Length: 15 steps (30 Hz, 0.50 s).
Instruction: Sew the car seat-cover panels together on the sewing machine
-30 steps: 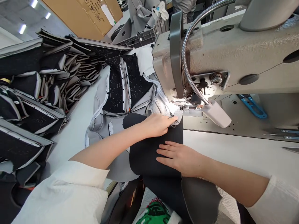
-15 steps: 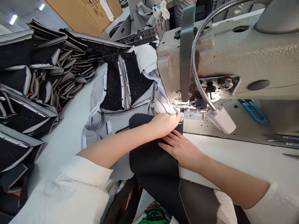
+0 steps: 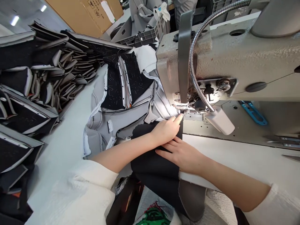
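A black fabric panel [image 3: 152, 165] lies on the white sewing table [image 3: 234, 156] and hangs over its front edge. My left hand [image 3: 167, 128] rests on it with fingers pressed together, fingertips right at the presser foot [image 3: 182, 110] of the grey sewing machine [image 3: 225, 59]. Just below, my right hand [image 3: 181, 153] lies flat with fingers stretched out on the same panel. A grey and black sewn cover [image 3: 122, 103] is bunched behind the needle, joined to the panel.
Stacks of black and grey cut pieces [image 3: 30, 90] fill the left side. A gooseneck lamp [image 3: 219, 120] hangs beside the needle. Blue-handled scissors [image 3: 253, 112] lie on the machine bed at right. Cardboard boxes [image 3: 82, 14] and a grey crate [image 3: 142, 36] stand at the back.
Both hands have slid the black panel toward the needle. My right hand moved up close under the left. The grey cover has bunched further behind the machine.
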{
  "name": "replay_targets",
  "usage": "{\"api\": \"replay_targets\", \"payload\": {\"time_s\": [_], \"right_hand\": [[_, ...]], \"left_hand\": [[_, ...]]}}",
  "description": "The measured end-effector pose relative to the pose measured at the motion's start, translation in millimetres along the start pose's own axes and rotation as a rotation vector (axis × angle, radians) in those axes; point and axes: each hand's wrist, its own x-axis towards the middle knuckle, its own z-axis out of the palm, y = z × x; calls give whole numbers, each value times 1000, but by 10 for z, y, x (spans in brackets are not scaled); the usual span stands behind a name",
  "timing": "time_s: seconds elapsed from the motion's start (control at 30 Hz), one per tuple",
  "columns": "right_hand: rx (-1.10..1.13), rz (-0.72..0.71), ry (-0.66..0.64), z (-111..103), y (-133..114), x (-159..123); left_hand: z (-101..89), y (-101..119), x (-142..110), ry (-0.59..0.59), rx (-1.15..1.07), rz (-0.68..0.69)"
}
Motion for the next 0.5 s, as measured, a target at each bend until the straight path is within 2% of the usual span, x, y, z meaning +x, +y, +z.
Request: {"api": "replay_targets", "payload": {"time_s": [0.17,0.33,0.43,0.5], "right_hand": [[23,-5,-1,-11,17,5],[8,-5,-19,-41,9,6],[-7,1,-22,-50,3,13],[-19,11,-8,-51,-1,25]], "left_hand": [[-29,-13,-11,-81,-32,-49],[-198,-74,7,-154,-189,-74],[-293,-93,28,-231,-210,-90],[-324,-81,55,-237,-244,-99]]}}
